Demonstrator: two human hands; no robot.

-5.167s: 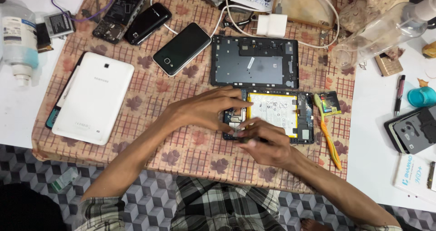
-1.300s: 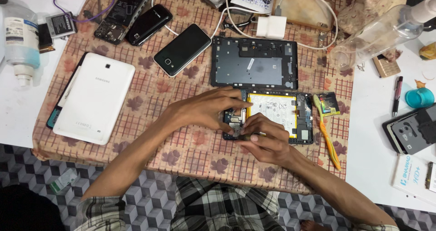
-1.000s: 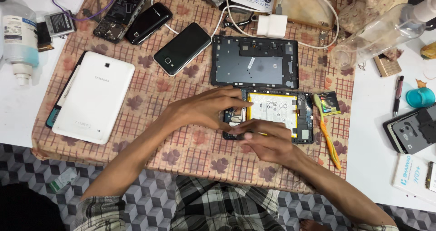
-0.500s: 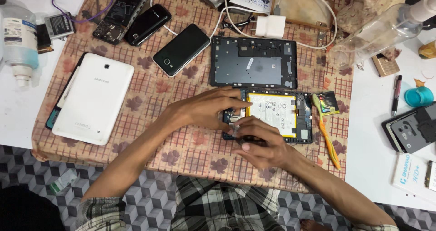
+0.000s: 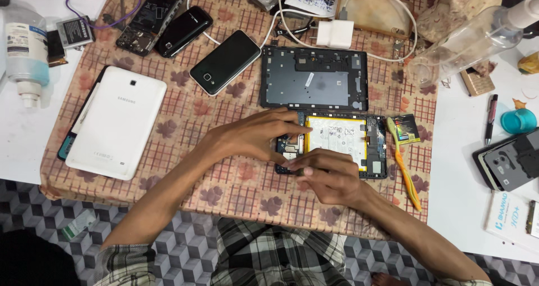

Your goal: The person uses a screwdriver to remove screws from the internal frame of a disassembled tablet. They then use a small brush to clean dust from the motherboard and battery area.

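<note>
On patterned cloth [image 5: 168, 128], opened tablet [image 5: 342, 143] lying flat, innards up, steadied at its left end by left hand [image 5: 252, 137], fingers spread and pressing. Right hand [image 5: 328, 176] just below, fingertips pinched together over circuit board [image 5: 287, 149]; anything gripped, impossible to tell.

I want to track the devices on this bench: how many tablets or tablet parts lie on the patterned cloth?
3. A white tablet lies back up at the left; a dark tablet frame lies at the top centre; the opened tablet is below it, under both hands. Others may be hidden.
</note>
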